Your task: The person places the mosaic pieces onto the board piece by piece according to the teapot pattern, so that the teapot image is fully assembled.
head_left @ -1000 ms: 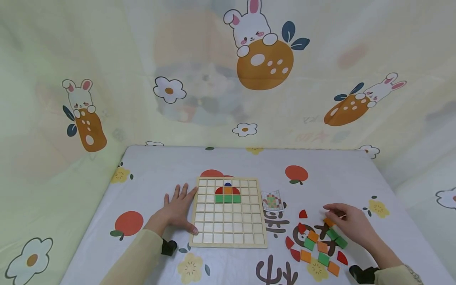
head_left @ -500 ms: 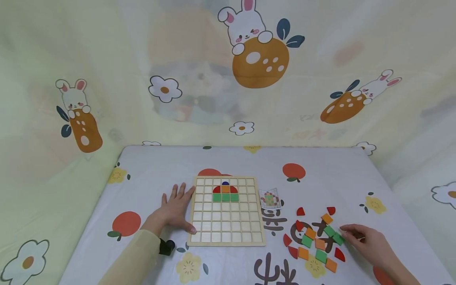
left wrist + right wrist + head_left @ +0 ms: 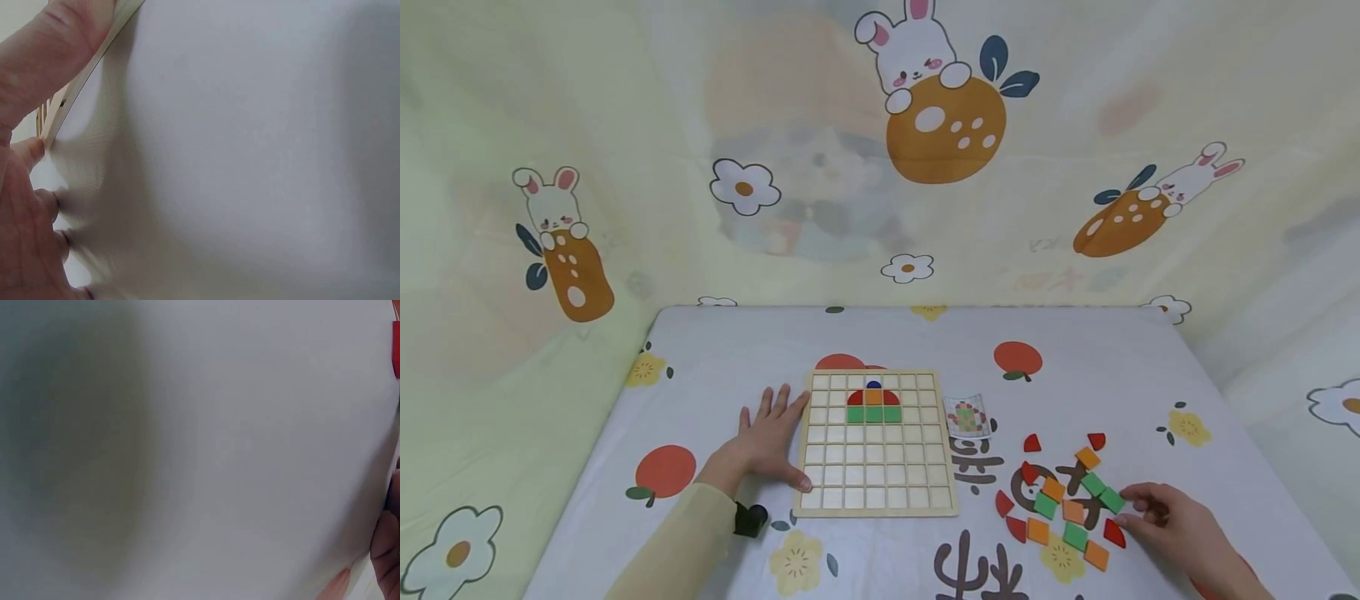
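Observation:
My left hand (image 3: pixel 769 444) lies with spread fingers at the left edge of a wooden grid board (image 3: pixel 880 510); thumb and index finger touch its frame. Set in the board's upper cells are a blue piece (image 3: pixel 874 385), an orange square (image 3: pixel 874 397), two red quarter-round pieces (image 3: pixel 891 398) and a row of green squares (image 3: pixel 874 414). My right hand (image 3: pixel 1176 521) is at the right side of the loose pieces, its fingertips beside a green square (image 3: pixel 1112 499) and its thumb near a red quarter-round piece (image 3: pixel 1115 533). Nothing shows in its grasp. The right wrist view shows mostly cloth.
Several loose orange squares (image 3: pixel 1097 555), green squares (image 3: pixel 1075 536) and red quarter-round pieces (image 3: pixel 1017 529) lie scattered right of the board. A small pattern card (image 3: pixel 967 417) sits against the board's right side. Printed cloth (image 3: pixel 722 350) covers the table, and a patterned curtain (image 3: pixel 820 275) hangs behind it.
My right hand has moved right and nearer to me, uncovering a red quarter-round piece at the far end of the loose pieces. My left hand has stayed at the board.

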`<act>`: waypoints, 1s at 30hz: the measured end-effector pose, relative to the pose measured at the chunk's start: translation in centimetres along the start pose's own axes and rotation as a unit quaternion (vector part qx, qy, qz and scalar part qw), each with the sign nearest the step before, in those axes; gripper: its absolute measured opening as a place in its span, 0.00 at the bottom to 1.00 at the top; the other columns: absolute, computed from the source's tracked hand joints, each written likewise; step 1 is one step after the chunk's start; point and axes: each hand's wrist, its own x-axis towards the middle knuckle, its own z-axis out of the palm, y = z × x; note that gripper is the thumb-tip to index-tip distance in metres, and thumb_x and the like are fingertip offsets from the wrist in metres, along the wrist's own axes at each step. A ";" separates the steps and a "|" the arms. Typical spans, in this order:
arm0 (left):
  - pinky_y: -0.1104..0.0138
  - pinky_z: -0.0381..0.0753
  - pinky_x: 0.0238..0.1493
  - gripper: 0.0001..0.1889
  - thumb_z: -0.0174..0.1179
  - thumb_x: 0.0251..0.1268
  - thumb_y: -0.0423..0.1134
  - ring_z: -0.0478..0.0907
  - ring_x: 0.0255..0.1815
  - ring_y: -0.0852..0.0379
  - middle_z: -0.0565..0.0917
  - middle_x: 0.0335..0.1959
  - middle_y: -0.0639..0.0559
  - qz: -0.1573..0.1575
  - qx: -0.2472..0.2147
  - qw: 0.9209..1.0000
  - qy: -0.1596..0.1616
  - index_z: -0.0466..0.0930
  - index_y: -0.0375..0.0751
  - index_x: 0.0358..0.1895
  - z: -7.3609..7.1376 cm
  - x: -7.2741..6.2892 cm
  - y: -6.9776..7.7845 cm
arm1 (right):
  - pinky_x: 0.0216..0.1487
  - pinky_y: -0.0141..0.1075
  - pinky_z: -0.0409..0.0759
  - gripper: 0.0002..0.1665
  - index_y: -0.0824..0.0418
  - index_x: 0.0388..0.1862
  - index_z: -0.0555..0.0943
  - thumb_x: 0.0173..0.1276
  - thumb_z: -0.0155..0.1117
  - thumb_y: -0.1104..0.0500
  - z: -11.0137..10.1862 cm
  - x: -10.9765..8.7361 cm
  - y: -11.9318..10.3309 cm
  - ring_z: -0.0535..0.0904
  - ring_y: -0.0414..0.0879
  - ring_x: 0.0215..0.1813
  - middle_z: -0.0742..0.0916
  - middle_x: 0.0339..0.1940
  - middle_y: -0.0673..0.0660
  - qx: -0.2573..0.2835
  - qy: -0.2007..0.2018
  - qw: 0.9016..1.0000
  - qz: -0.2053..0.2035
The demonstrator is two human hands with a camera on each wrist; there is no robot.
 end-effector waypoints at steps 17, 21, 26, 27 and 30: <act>0.27 0.32 0.76 0.72 0.84 0.34 0.60 0.30 0.85 0.31 0.39 0.86 0.37 0.000 0.000 1.000 0.000 0.45 0.49 0.84 0.0 0.1 -0.1 | 0.32 0.27 0.73 0.31 0.72 0.56 0.80 0.63 0.77 0.52 0.0 0.4 -0.5 0.74 0.47 0.39 0.82 0.37 0.55 -0.031 0.011 0.999 -0.002; 0.28 0.31 0.76 0.72 0.84 0.35 0.58 0.29 0.85 0.32 0.39 0.86 0.38 -0.001 -0.002 1.000 -0.002 0.45 0.49 0.84 0.1 0.2 -0.1 | 0.35 0.29 0.77 0.33 0.73 0.58 0.79 0.64 0.76 0.51 -0.2 0.5 -0.2 0.76 0.47 0.40 0.85 0.39 0.57 -0.021 -0.004 1.000 0.012; 0.29 0.30 0.77 0.72 0.84 0.36 0.58 0.28 0.85 0.33 0.38 0.86 0.38 -0.003 0.000 1.000 -0.002 0.44 0.50 0.84 0.3 0.4 -0.2 | 0.34 0.29 0.79 0.34 0.74 0.60 0.78 0.66 0.75 0.51 -0.8 0.6 0.0 0.77 0.47 0.40 0.85 0.40 0.57 -0.004 -0.003 1.000 0.015; 0.29 0.30 0.77 0.72 0.84 0.36 0.58 0.28 0.85 0.33 0.38 0.86 0.38 -0.004 0.001 1.000 -0.001 0.43 0.51 0.84 0.3 0.4 -0.3 | 0.33 0.28 0.79 0.33 0.74 0.60 0.78 0.66 0.74 0.52 -1.0 0.6 -0.1 0.77 0.47 0.40 0.84 0.39 0.57 -0.004 0.002 1.000 0.010; 0.28 0.31 0.77 0.72 0.84 0.35 0.59 0.28 0.85 0.33 0.38 0.86 0.38 -0.005 0.002 1.000 0.002 0.44 0.51 0.84 0.4 0.4 -0.3 | 0.32 0.25 0.78 0.28 0.74 0.59 0.79 0.68 0.72 0.57 -1.5 0.6 -0.8 0.77 0.47 0.40 0.84 0.38 0.56 -0.011 0.017 1.000 -0.017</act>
